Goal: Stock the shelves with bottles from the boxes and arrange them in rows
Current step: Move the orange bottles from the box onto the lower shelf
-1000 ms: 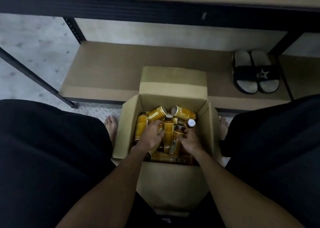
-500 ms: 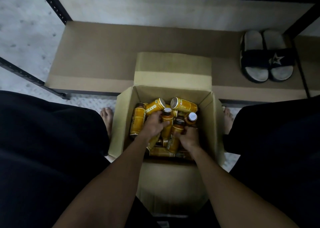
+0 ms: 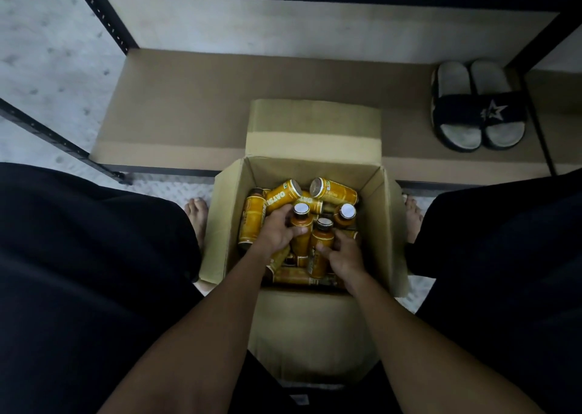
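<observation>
Cardboard forms the open box [image 3: 385,224] standing between your knees, its far flap lying on the low shelf [image 3: 189,111]. Inside lies a jumble of amber bottles [image 3: 333,191], some flat, some upright. Your left hand [image 3: 278,229] curls its fingers around one upright white-capped bottle [image 3: 301,221]. Your right hand [image 3: 345,257], just right of it, closes on the neighbouring upright bottle [image 3: 322,240]. A pair of black slides [image 3: 478,114] rests at the shelf's far right.
</observation>
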